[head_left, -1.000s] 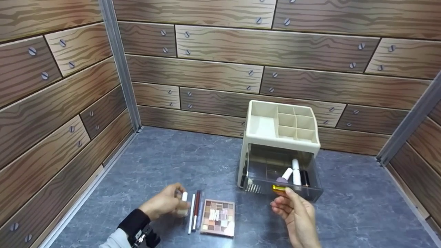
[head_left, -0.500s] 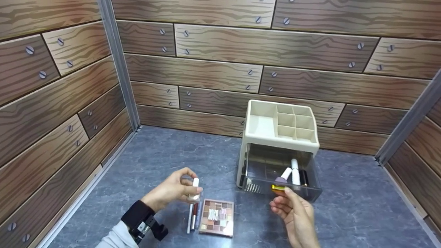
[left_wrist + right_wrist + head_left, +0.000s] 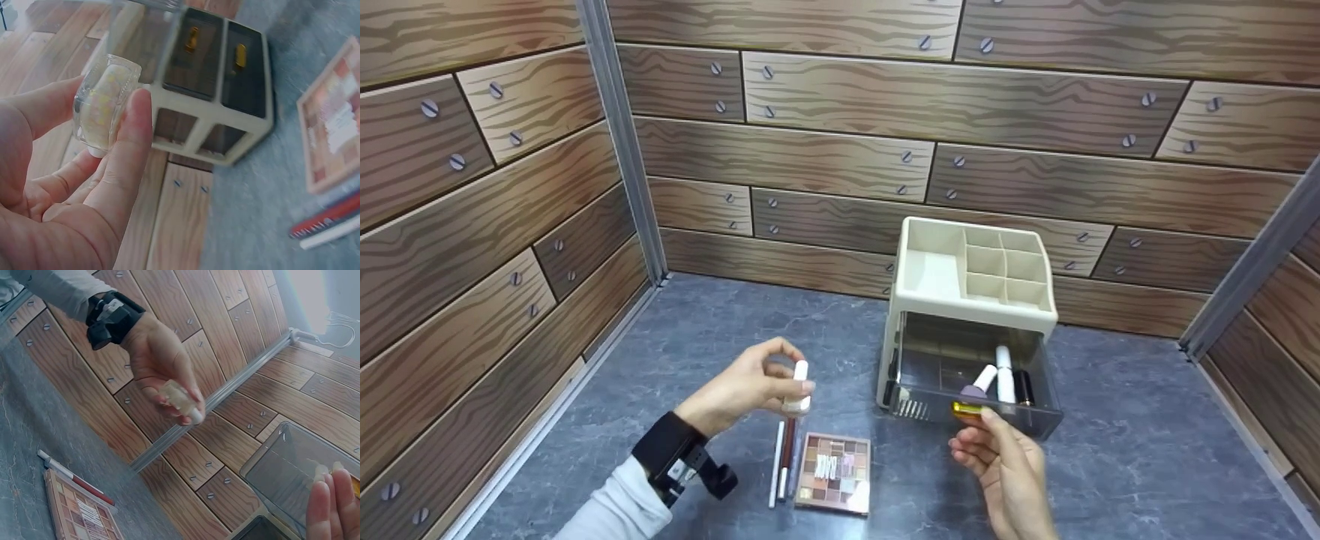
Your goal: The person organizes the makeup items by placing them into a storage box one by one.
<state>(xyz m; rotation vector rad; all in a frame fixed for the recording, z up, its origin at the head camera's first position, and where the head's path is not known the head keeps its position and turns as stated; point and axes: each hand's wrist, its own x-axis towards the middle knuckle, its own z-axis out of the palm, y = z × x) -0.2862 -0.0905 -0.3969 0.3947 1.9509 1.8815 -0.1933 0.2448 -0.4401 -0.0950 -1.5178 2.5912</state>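
My left hand (image 3: pixel 746 386) pinches a small clear bottle with a white cap (image 3: pixel 104 107) between thumb and fingers, like a nail polish bottle. Pale, yellow-flecked contents show through it in the left wrist view. It is held above the table, behind the pens. My right hand (image 3: pixel 1009 469) holds the gold handle (image 3: pixel 966 409) of a pulled-out clear drawer (image 3: pixel 919 367), thumb on top. That drawer belongs to a cream organizer (image 3: pixel 934 277). Inside it lie a white tube (image 3: pixel 1004 375), a purple bottle with a white cap (image 3: pixel 975 390) and a black tube (image 3: pixel 1024 388).
An eyeshadow palette (image 3: pixel 834 476) lies on the table in front of the organizer. Left of it are a white pencil (image 3: pixel 776 465), a dark red pen (image 3: pixel 787 454) and a bluish slim one. Wood-patterned walls (image 3: pixel 840 97) enclose the table at the back and sides.
My left hand has lifted the bottle from beside the pens and carried it up and to the right. My right hand stays on the drawer handle, and the drawer has not moved.
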